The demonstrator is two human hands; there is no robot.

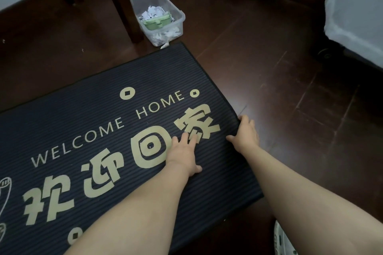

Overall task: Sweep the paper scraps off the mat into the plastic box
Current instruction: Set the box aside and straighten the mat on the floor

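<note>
My left hand [183,152] lies flat on the mat [103,130]. Its fingers [192,139] are straight and a little apart, pressing the ribbed pile beside the gold lettering. At its 3 o'clock my right hand [247,132] straddles the mat's right border, thumb on top and the other fingers bent over the edge toward the floor [290,89]. I take that as a pinch on the edge, though the tips are hidden from me.

I judge the mat to be thin and limp. If I lift it by that edge it will probably sag and fold rather than tip as a board, so I want one hand weighting it while the other raises only the border. I would expect the ribs to snag small bits.

I see no scraps on the part of the mat in view. The paper scraps [154,12] sit heaped in the plastic box [180,14] at 12 o'clock, just beyond the mat's far corner, with a green tool [158,21] on top of them. One loose scrap [164,45] lies at the box's near corner, at the tip of the mat. Paper this light will flutter at any quick move. The clear box looks light enough to slide if nudged, so I would go gently near it.
</note>
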